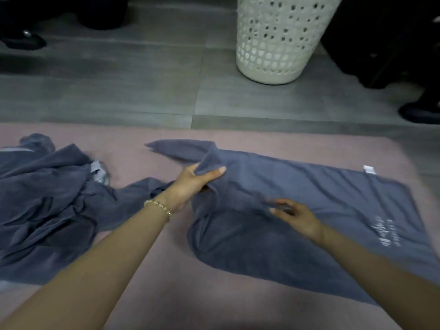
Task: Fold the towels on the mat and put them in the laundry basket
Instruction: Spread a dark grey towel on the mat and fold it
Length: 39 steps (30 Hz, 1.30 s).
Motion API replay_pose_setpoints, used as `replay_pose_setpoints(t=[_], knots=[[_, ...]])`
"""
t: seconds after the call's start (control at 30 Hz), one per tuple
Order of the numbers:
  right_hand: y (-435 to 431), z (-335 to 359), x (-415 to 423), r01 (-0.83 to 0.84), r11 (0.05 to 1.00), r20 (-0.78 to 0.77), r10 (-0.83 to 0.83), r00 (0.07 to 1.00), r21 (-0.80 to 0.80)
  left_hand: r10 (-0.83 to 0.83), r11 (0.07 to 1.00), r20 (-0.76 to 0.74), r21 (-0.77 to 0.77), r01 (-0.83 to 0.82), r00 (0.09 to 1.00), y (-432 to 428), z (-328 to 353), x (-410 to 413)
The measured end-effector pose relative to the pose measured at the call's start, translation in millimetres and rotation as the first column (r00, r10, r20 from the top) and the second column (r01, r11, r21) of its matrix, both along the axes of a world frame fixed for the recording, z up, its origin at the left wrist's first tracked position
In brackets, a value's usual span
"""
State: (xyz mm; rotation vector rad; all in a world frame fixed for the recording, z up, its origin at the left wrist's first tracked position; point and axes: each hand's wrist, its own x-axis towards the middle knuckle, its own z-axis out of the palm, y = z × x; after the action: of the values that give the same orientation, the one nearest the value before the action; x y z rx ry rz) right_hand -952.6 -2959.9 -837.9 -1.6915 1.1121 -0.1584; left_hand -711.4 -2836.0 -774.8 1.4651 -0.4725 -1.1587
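A blue-grey towel (321,210) lies spread across the right half of the pink mat (166,282), with a white tag at its far right corner and pale lettering near its right end. My left hand (192,184) grips a raised fold at the towel's left end, thumb on top. A little to the right, my right hand (295,215) rests on the towel with fingers stretched out, blurred. A crumpled heap of more blue-grey towels (47,203) sits on the mat's left side. The white perforated laundry basket (278,39) stands upright on the floor beyond the mat.
Grey tiled floor (119,91) lies between the mat and the basket. Dark furniture or objects stand at the far left and far right. A dark shoe (419,113) shows at the right edge and another (23,40) at the upper left.
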Motion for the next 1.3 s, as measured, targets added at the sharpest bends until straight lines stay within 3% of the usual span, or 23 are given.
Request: replay_pose_setpoints(t=[0.23,0.43,0.67,0.77,0.93,1.1,1.2,1.3], knots=[[-44.4,-25.3,-147.2,0.389,0.916,-0.027,-0.393,0.919,-0.103,-0.205,0.977,-0.154,0.022,0.211,0.966,-104.1,-16.4,-158.5],[-49.6,-52.8,-254.7,0.461,0.862,-0.170,-0.497,0.851,-0.213,-0.331,0.918,-0.184,0.163,0.361,0.926,-118.9,-62.1,-249.3],[-30.4,-72.9,-335.8,0.696,0.666,-0.378,-0.738,0.560,-0.269,-0.278,0.923,-0.136,0.235,0.304,0.951,-117.4,-87.3,-280.7],[-26.3,-76.6,-354.5,0.700,0.649,-0.459,-0.741,0.491,-0.298,-0.257,0.931,-0.102,0.241,0.275,0.961,-117.2,-90.9,-285.6],[-29.5,-85.8,-370.8,0.856,0.492,-0.306,-0.849,0.431,-0.157,-0.253,0.939,-0.084,0.219,0.265,0.964,-115.9,-89.6,-287.6],[-30.8,-73.4,-366.6,0.833,0.521,-0.221,-0.848,0.481,-0.188,-0.240,0.955,-0.047,0.170,0.244,0.970,-114.3,-83.3,-283.3],[-34.9,-52.1,-336.3,0.726,0.649,-0.091,-0.757,0.648,-0.229,-0.175,0.981,0.033,0.097,0.171,0.984,-113.6,-77.5,-270.7],[-41.8,-18.9,-281.9,0.542,0.797,0.068,-0.546,0.835,-0.268,-0.081,0.996,0.054,0.036,0.079,0.995,-112.5,-67.9,-244.0]])
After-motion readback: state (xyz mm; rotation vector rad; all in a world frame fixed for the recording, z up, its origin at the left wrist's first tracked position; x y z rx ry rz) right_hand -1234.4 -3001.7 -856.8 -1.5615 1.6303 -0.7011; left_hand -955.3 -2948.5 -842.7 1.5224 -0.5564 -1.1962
